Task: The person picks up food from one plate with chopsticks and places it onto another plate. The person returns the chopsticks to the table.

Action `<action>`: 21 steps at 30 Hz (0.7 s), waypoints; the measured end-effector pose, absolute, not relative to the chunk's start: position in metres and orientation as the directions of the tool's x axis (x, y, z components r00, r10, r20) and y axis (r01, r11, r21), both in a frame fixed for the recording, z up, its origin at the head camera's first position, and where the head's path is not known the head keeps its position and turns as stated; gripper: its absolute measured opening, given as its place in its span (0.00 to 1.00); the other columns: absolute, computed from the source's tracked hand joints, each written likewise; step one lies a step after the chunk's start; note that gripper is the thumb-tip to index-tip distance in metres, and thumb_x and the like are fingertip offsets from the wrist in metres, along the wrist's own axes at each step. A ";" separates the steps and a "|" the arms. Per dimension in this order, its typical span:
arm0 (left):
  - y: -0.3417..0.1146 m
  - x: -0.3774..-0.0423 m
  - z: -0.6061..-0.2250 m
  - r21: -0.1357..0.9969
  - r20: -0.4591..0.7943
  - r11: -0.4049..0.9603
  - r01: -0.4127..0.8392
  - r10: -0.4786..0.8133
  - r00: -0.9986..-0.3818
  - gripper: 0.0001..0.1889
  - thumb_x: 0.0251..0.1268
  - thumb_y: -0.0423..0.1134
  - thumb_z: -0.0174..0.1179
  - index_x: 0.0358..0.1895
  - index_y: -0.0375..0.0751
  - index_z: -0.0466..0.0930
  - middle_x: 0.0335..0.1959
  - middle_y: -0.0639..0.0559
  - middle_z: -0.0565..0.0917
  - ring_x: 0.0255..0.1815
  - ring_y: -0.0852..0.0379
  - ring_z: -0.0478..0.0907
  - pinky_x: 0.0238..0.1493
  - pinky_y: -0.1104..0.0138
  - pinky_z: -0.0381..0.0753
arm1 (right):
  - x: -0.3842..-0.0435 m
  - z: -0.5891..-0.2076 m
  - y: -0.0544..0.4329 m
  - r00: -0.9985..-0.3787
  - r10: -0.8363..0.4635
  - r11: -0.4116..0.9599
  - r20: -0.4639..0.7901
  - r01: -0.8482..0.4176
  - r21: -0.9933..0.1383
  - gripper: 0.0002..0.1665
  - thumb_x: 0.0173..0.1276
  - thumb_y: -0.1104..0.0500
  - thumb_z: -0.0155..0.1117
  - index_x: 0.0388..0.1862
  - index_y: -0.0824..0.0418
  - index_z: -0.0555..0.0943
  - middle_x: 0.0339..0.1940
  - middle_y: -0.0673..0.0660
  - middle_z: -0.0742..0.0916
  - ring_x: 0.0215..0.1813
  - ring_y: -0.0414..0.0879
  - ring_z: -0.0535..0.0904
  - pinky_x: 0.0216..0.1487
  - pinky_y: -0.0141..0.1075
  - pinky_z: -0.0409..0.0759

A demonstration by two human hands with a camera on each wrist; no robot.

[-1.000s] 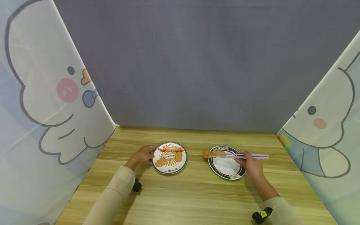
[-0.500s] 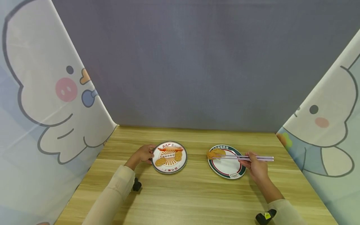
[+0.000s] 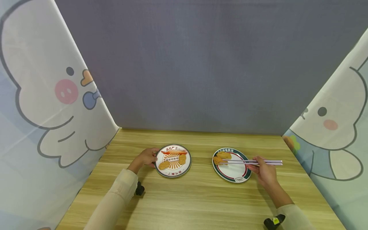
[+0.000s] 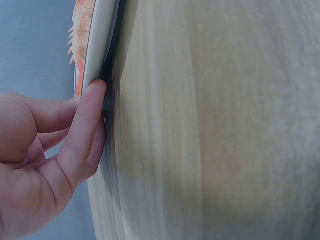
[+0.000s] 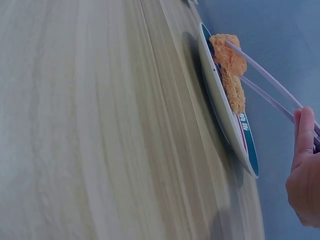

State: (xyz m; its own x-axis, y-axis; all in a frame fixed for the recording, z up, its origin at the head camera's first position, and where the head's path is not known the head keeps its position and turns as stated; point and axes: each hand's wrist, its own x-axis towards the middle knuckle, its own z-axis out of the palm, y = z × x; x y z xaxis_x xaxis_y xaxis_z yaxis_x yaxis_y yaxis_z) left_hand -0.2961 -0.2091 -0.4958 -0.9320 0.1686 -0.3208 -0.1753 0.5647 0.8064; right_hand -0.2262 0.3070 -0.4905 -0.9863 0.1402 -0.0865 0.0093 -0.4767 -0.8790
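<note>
While my left hand (image 3: 146,157) pinches the left plate (image 3: 185,170) and my right hand (image 3: 265,172) grips the chopsticks (image 5: 267,76), the fried piece (image 5: 230,56) at their tips appears set on the green-rimmed plate (image 3: 234,172) beside a second piece (image 5: 233,91); placement looks nearly complete; release seemingly outstanding.

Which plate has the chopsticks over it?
The green-rimmed plate, by the right hand that holds the chopsticks. The other plate, dark-edged with a ray print, is pinched at its rim by the left hand.

Cream sleeves (image 3: 115,193) are worn with black wrist cameras (image 3: 140,189)
</note>
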 end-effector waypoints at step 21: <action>-0.210 -0.297 -0.498 0.811 -0.323 0.554 -0.189 0.154 -0.934 0.30 0.69 0.21 0.56 0.74 0.33 0.66 0.53 0.32 0.74 0.35 0.49 0.82 0.31 0.61 0.92 | -0.233 -0.473 0.309 -0.993 0.100 -0.495 -0.067 0.008 -0.869 0.19 0.82 0.62 0.50 0.32 0.61 0.83 0.28 0.54 0.89 0.31 0.48 0.91 0.34 0.34 0.92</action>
State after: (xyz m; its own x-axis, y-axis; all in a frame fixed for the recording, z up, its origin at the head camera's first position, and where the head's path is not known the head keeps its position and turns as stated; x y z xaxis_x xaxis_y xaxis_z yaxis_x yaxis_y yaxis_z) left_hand -0.2967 -0.2096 -0.4979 -0.9339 0.1538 -0.3229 -0.1892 0.5535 0.8111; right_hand -0.2328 0.3093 -0.4734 -0.9927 0.1001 -0.0665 0.0083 -0.4949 -0.8689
